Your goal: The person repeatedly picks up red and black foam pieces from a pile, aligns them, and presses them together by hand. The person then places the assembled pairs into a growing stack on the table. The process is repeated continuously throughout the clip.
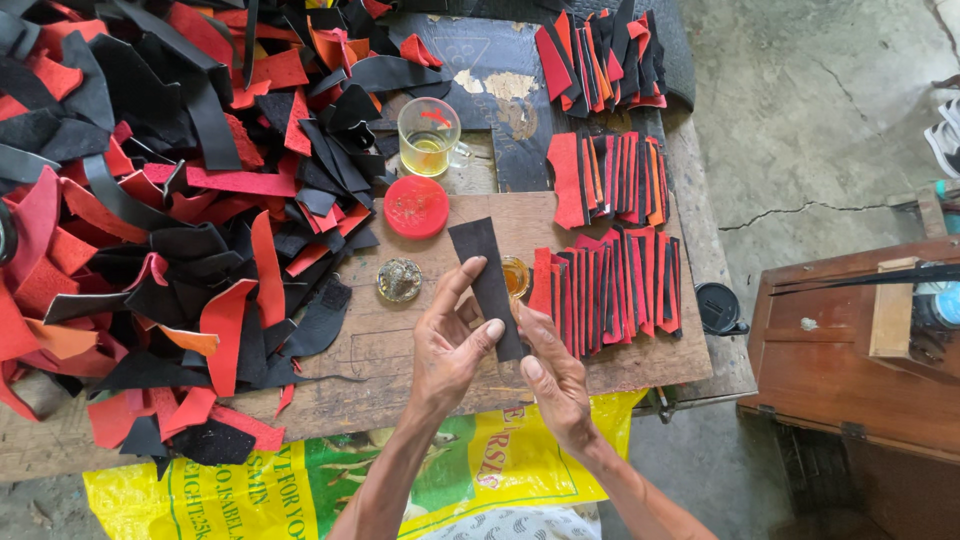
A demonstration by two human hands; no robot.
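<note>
**Black strip held over the board**

Your left hand point(450, 335) and right hand point(548, 372) both pinch a black strip point(487, 285) above the wooden board point(400, 350), with the small glue jar point(515, 275) just behind it and stacked red-black pieces point(610, 280) to the right.

Both forearms are bare to the lower frame edge; no sleeves, gloves, rings, watch or bands visible. Left hand point(450, 340) is lean and sinewy, with raised tendons and short, pale nails. Right hand point(552, 375) is of like build, knuckles creased, nails short. A patterned white-and-grey garment shows between the forearms at the bottom edge.
</note>
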